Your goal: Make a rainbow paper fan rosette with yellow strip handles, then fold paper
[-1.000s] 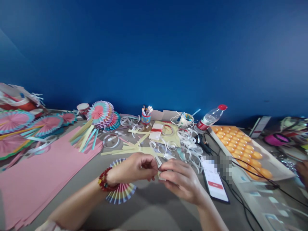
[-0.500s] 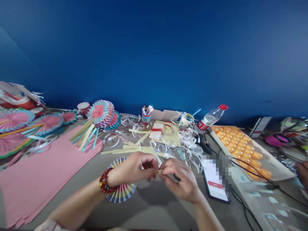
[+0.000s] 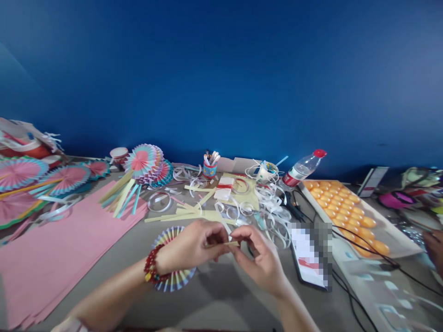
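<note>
Both forearms are cut off by the lower edge. Much of the small rainbow-striped pleated paper fan (image 3: 173,277) lying on the grey table (image 3: 221,299) is hidden under the left wrist, on which a red beaded bracelet (image 3: 151,268) is worn. Just above the table, a thin pale-yellow paper strip (image 3: 221,244) is pinched at one end by the curled fingers of the left hand (image 3: 188,246) and at the other between thumb and forefinger of the right hand (image 3: 265,263), whose other fingers are loosely spread. The strip is seen as narrow, straight and nearly level, bridging the small gap between the hands; how far it runs inside the left fist cannot be made out. To the right a black smartphone (image 3: 308,258) is laid, its screen blurred out. Farther back, loose white paper rings (image 3: 273,214) and a clear plastic bottle with a red cap (image 3: 302,170) are found.
</note>
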The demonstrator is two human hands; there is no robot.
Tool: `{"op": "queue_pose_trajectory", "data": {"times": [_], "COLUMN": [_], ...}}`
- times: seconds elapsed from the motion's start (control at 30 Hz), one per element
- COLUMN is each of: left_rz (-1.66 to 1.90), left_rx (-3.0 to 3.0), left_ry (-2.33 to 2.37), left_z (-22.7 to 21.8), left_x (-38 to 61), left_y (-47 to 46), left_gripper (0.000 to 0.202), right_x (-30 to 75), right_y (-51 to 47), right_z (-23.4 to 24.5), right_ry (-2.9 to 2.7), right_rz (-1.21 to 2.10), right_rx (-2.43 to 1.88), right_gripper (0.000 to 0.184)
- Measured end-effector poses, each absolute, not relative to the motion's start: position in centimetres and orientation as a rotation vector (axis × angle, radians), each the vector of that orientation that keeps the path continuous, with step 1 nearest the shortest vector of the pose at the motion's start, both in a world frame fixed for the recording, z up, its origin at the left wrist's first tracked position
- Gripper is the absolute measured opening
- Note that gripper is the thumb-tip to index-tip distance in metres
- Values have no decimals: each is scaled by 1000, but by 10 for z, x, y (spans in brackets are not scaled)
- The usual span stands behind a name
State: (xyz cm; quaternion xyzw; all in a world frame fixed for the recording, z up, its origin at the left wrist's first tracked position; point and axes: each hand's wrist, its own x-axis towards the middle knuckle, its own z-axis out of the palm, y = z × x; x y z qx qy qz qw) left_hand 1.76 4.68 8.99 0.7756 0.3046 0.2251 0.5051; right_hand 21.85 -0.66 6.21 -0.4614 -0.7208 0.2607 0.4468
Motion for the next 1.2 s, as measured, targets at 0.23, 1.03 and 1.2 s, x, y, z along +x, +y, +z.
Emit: {"op": "queue_pose_trajectory", "data": {"times": [0.23,1.03,1.2], "left_rz": [564,555,469], "left_rx": [1803,1522,1264], "left_ry": [721,733,600], "left_z": [84,75,69], "left_x": [18,22,23], "left_y": [47,53,54], "left_gripper": [9,27,35], "right_x": [224,231,237], "right_y": [-8,-3,3], "right_z": [66,73,68], "right_ry": [-1820,-1795,-1812], "right_rz": [678,652,847], "right_rx": [-1148,-1260,-1122], "right_gripper": [26,26,19]}}
